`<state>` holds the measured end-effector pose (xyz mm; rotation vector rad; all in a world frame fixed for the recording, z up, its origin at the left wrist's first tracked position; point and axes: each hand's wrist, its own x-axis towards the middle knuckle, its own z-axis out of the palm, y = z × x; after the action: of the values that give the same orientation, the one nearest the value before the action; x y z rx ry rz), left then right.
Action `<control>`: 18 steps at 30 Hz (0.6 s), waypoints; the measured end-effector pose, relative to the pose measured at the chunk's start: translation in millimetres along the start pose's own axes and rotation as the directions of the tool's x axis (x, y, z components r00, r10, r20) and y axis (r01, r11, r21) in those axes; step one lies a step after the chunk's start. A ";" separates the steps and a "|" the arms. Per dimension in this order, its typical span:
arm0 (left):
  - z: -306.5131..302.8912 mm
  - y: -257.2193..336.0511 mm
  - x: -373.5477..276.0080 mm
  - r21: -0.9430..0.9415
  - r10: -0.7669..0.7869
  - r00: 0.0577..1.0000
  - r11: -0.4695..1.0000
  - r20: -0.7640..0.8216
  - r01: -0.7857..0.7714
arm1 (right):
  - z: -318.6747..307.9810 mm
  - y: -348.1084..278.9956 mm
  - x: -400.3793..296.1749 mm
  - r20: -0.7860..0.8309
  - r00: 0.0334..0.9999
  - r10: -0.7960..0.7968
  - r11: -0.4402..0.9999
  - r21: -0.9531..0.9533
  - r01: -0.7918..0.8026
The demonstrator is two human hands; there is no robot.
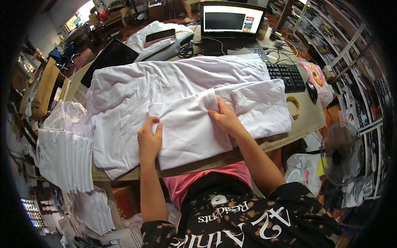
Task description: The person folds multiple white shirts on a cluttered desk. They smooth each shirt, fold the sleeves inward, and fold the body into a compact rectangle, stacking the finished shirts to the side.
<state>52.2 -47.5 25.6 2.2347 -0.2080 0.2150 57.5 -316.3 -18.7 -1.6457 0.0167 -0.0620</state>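
Note:
A white cloth garment, partly folded (189, 130), lies at the table's near edge. My left hand (150, 136) is at its left edge, with thumb and forefinger curled at the upper left corner. My right hand (225, 116) grips the hemmed right edge of the folded part, thumb on top and fingers behind. More of the white fabric (260, 108) stretches to the right beneath. Behind and to the left spreads a larger, wrinkled pile of white cloth (124, 90). Folded white garments (65, 158) hang in a row at the left.
An open laptop (232, 23), a black keyboard (287, 77), a mouse (311, 92) and a tape roll (293, 105) are on the table (313, 117). Scissors (186, 49) and a phone (160, 35) lie at the back. A fan (341, 153) stands right; a person's leg (188, 11) shows far back.

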 end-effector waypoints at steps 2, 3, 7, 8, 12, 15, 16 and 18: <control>-9.2 -0.1 11.0 -0.340 0.017 1.000 0.940 0.009 -0.013 | 5.3 -6.0 -6.4 -0.043 0.999 0.017 0.994 -0.107 -0.021; -20.5 3.1 9.3 -0.312 0.035 0.998 0.949 -0.045 -0.047 | 5.6 -12.5 -8.6 0.042 0.999 0.004 0.994 -0.106 0.000; -111.7 35.4 -14.6 -0.295 -0.010 0.965 0.953 -0.262 -0.070 | 23.0 -51.4 -37.4 0.336 0.938 0.082 0.995 0.018 -0.093; -134.0 49.5 -27.2 -0.382 -0.072 0.965 0.924 -0.251 -0.030 | 28.9 -63.3 -45.6 0.327 0.941 0.086 0.993 0.049 -0.108; -137.8 104.9 -69.7 -0.669 -0.266 0.906 0.742 -0.330 -0.026 | 55.2 -116.6 -71.0 0.483 0.875 -0.035 0.975 0.207 -0.075; -101.5 126.9 -72.8 -0.733 -0.110 0.990 0.681 -0.086 0.012 | 65.5 -144.9 -96.4 0.676 0.717 -0.169 0.958 0.284 -0.042; -96.3 125.3 -61.6 -0.698 0.060 0.990 0.714 0.125 0.045 | 64.0 -147.8 -99.1 0.636 0.744 -0.206 0.978 0.156 0.138; -84.2 117.4 -42.8 -0.720 0.268 0.920 0.693 0.285 0.021 | 45.3 -141.8 -95.4 0.381 0.909 -0.166 0.984 0.125 0.127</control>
<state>-22.5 -51.0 156.4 1.4454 -0.5547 -0.2065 -39.2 -255.8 116.3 -1.5338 -0.4114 0.1505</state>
